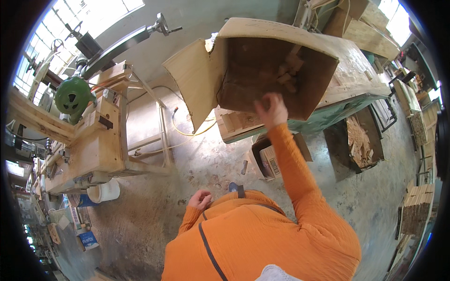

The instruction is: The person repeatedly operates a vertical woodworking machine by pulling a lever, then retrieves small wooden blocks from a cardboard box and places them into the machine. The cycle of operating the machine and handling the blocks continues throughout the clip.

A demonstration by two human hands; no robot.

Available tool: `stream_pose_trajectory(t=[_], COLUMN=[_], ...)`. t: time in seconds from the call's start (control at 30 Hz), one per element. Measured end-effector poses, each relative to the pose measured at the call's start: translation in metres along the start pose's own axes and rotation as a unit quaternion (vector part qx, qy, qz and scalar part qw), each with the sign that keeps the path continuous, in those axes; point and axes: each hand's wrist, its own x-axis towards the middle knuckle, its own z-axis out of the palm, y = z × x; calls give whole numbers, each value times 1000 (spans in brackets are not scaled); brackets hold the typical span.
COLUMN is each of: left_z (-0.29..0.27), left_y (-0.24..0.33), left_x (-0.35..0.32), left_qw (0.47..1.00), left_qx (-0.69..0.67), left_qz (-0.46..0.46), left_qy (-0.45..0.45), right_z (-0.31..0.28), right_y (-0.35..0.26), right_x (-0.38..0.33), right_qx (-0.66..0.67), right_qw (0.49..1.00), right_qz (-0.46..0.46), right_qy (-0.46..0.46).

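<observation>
A big cardboard box (279, 29) lies tipped on its side on a bench, its mouth towards me. Inside, small wood offcuts (289, 74) are heaped along its right part. My right hand (273, 111) reaches to the lower edge of the mouth, thumb apart from the bent fingers; nothing shows in it. One long flap (194, 79) hangs out on the left. Close to my waist is my left hand (200, 200), fingers loosely curled, with no object visible in them.
A wooden workbench (93, 150) carries a machine with a green motor (72, 96) at left. A white bucket (105, 191) sits beneath it. Under the box's bench are a smaller open carton (261, 161) and a bin of wood scraps (360, 140). A yellow hose (187, 133) crosses the floor.
</observation>
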Motion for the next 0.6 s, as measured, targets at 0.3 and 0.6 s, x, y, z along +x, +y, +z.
stream_pose_trajectory(t=[0.3,0.6], left_z=[-24,-29], left_y=[-25,-36], left_x=[-10,-18], left_qw=[998,994], left_qx=[-7,-77], left_qz=[16,-7], left_qy=[63,77], right_z=[6,7], right_y=[68,90], right_x=[124,134], right_qx=[-258,277], right_qw=[966,949], right_qz=[-12,144], right_qy=[-19,-48])
